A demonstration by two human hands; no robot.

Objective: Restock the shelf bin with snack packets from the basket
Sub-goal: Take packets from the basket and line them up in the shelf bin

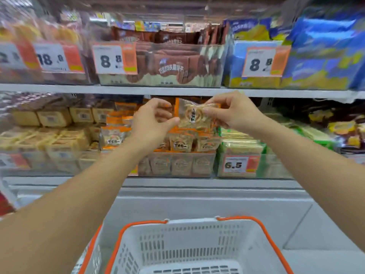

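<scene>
Right hand (233,113) pinching snack packet (194,115) above clear shelf bin (177,165) of matching orange packets. Left hand (152,121) fingers curled, thumb touching packet edge. White basket (197,244) below.
</scene>
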